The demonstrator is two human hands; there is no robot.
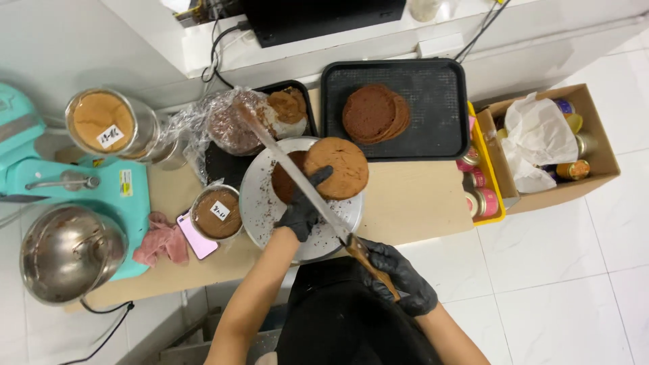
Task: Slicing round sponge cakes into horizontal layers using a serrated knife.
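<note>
My right hand (pixel 399 277), fingers wrapped tight around the wooden handle of a long knife (pixel 297 179); the blade runs up and away, crossing above my left hand (pixel 302 206). Left fingers spread flat on a dark cake layer (pixel 284 179) on the round metal plate (pixel 260 203). A lighter cake layer (pixel 341 165) lies just right of those fingers.

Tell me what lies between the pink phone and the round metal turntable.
In the head view, a round container of brown filling with a white label sits between the pink phone and the metal turntable, close against the turntable's left edge.
</note>
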